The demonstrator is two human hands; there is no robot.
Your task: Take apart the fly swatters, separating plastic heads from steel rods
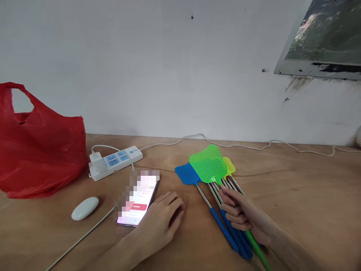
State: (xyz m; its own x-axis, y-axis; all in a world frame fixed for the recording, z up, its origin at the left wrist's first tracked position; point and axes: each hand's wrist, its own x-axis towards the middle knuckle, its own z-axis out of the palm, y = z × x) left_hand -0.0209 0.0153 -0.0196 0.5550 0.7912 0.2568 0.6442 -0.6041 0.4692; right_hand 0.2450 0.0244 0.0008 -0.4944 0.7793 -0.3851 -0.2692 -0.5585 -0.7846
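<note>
My right hand (239, 210) is closed around the metal shaft of a green fly swatter (210, 163), with the thumb along the shaft. Its perforated head lies over other swatters, and its green handle runs down past my wrist. Beneath it are a blue fly swatter (187, 174), a yellow swatter head (229, 165) and several blue handles (225, 229), spread in a fan on the table. My left hand (166, 212) rests on the tabletop beside a lit phone (138, 203). Its fingers are loosely bent, the thumb apart, with nothing held.
A red plastic bag (42, 150) stands at the far left. Near it are a white power strip (115, 162) with a plug in it and a white computer mouse (85, 208). White cables cross the wooden table (307, 195), one along the wall (141, 67).
</note>
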